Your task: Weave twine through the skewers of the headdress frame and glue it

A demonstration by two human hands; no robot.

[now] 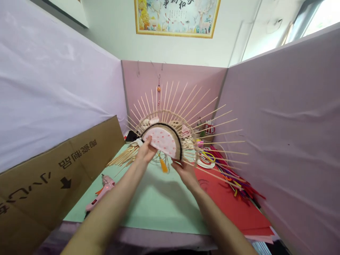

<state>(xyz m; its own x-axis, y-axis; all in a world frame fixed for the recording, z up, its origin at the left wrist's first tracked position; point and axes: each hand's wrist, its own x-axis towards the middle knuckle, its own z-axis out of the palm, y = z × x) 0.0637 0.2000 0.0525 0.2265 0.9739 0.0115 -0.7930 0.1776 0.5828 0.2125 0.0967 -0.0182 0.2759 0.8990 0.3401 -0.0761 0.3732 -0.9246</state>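
Note:
Raised above the green table surface [159, 202] is a half-round fan-shaped craft piece [162, 137]. Its middle is pink-white fabric with small red spots, edged by a dark band. Thin wooden sticks spread outward from it, crossed by a pale arc. My left hand [146, 150] grips the lower left of the fabric, thumb on the front. At the lower right corner, by the dark edge, my right hand [186, 171] holds the piece; some of its fingers are hidden behind. An orange tassel [163, 165] shows below the piece, between my hands.
A pink glue gun [102, 191] lies at the left beside a cardboard panel [61, 177]. Loose sticks [123, 156] lie behind it. Red sheets [225, 202], colourful pipe cleaners [239, 180] and scissors [208, 156] are on the right. Pink partitions [175, 79] enclose the table.

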